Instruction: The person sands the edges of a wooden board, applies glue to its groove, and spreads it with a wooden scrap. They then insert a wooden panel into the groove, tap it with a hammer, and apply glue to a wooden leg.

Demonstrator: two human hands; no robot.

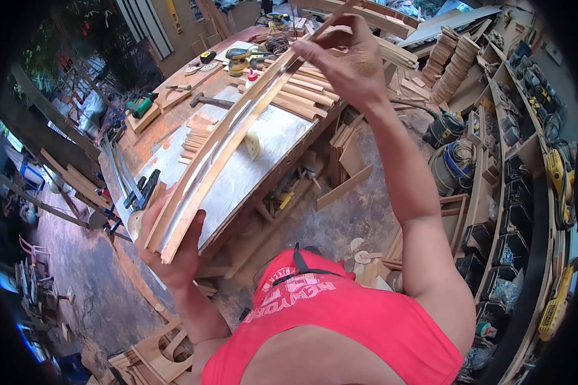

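Observation:
Two long, thin wooden strips [204, 196] run side by side at a slant over the workbench, with whitish streaks along the space between them. My left hand [178, 268] wraps around their near ends, fingers and thumb on either side. Higher up, my right hand [356, 64] grips the far part of the strips between thumb and bent fingers. Beneath them a pale, rounded wooden piece [255, 146] stands at the bench top. Black-handled clamps [144, 189] lie beside my left hand.
The workbench [270, 151] carries a hammer [210, 101], a red-capped bottle [252, 76], a yellow sander [239, 62] and several wood slats [305, 96]. A green power tool [139, 106] sits at the left. Stacked wood pieces [455, 67] and shelves with tools [514, 192] line the right.

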